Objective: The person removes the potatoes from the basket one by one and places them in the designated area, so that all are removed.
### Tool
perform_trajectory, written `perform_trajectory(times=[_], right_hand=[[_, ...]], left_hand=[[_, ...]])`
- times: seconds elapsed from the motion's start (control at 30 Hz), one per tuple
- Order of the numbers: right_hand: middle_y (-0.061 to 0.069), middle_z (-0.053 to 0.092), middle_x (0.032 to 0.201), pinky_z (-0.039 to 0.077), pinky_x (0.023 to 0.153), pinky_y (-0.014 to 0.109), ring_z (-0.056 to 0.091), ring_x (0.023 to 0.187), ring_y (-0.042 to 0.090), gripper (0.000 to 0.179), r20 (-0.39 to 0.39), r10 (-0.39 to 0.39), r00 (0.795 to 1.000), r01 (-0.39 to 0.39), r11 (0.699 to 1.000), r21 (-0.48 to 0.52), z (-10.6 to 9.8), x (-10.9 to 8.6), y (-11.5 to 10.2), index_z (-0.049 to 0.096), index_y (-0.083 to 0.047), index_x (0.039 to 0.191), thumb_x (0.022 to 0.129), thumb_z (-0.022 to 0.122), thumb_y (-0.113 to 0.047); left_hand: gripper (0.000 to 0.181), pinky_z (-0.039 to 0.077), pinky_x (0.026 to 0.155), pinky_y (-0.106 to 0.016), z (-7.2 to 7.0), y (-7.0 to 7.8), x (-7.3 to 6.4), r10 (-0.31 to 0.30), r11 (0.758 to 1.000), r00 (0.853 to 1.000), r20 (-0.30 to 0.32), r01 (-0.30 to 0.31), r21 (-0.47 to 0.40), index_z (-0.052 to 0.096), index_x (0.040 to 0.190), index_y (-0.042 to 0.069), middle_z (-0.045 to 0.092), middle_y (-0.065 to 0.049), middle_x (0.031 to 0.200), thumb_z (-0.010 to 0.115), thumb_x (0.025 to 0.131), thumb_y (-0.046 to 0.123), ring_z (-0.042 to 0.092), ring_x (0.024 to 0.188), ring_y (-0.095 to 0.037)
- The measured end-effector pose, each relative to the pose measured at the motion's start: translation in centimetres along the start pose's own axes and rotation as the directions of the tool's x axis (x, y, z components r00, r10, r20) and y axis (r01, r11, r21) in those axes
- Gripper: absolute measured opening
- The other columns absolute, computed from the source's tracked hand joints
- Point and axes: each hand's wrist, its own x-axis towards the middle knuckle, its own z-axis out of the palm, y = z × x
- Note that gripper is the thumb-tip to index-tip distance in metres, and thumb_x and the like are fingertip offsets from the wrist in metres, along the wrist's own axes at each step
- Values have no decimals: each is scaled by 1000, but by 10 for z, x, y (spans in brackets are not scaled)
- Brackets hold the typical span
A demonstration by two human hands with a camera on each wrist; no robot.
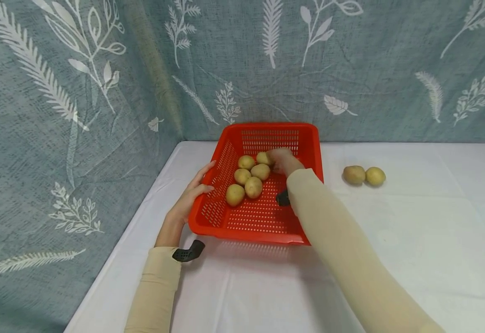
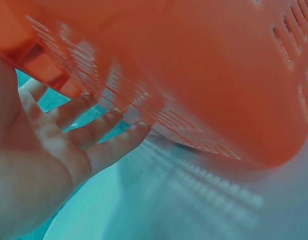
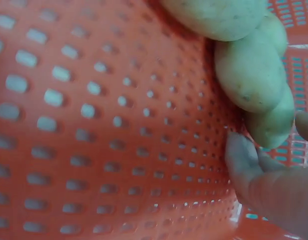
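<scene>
A red plastic basket (image 1: 263,238) with slotted walls stands on the white-covered table. Several potatoes (image 1: 253,187) are grouped in its left and back part. My right hand (image 1: 283,159) reaches inside and pinches the potato (image 3: 271,122) at the back end of the group. In the right wrist view its fingertips (image 3: 239,147) are low against the basket floor, with the thumb on the potato's other side. From outside, my left hand (image 1: 190,196) rests on the basket's left wall, its fingers (image 2: 118,145) extended and touching the slots.
Two more potatoes, a brownish one (image 1: 354,175) and a yellower one (image 1: 375,176), lie side by side on the table, right of the basket. Behind and to the left hangs a grey-green curtain (image 1: 142,92) with white leaf patterns. Dark wrist devices (image 1: 189,252) are on both arms.
</scene>
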Motion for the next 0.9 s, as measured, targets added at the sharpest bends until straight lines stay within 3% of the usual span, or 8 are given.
perform_trajectory(times=[0.17,0.3,0.4,0.53,0.63,0.77,0.9], right_hand=[[13,55,117,47,89,37,58,106,28,44,-42,-74,996,67,986,-156,-1,-34,-3,50,5,129,92,58,-19],[14,55,121,47,89,36,57,106,27,44,-19,-102,995,96,975,-199,-2,-39,-2,53,3,127,91,62,-22],[10,54,110,48,88,35,55,96,24,41,-7,-117,993,112,965,-237,-1,-37,-2,56,3,123,91,63,-23],[5,50,98,48,86,32,53,88,20,37,-1,-118,993,115,968,-224,1,-32,-1,58,2,119,90,65,-20],[7,53,110,47,88,32,56,98,21,41,15,-108,994,109,982,-157,2,-31,-2,54,3,125,90,65,-15],[12,46,135,44,94,33,51,117,25,54,52,-111,992,115,991,-75,2,-32,-2,42,3,138,90,63,-9],[14,46,135,43,95,34,50,119,27,53,45,-140,989,143,986,-81,4,-30,-1,42,4,138,90,62,-8]], left_hand=[[69,49,80,-34,1,-1,0,-5,1000,1000,-2,5,-10,16,154,21,21,-17,149,36,89,3,42,116,-32],[69,49,82,-35,2,-1,0,-7,1000,1000,-8,7,-20,16,154,21,21,-16,149,35,90,3,39,119,-34],[69,49,83,-35,2,-1,0,-7,1000,1000,-7,7,-21,15,154,21,20,-17,149,34,90,3,38,121,-35],[69,49,83,-35,2,0,-1,-8,1000,1000,-3,8,-25,15,154,20,19,-18,149,34,90,2,38,120,-34],[69,49,83,-36,2,1,-1,-8,999,1000,1,8,-31,14,154,20,18,-17,150,34,90,2,38,120,-34],[69,49,83,-37,3,0,0,-8,1000,1000,2,8,-30,14,154,20,18,-17,149,34,90,2,38,120,-35],[70,49,83,-38,3,-1,0,-10,1000,1000,-8,10,-25,15,154,21,20,-16,149,35,89,3,37,120,-35]])
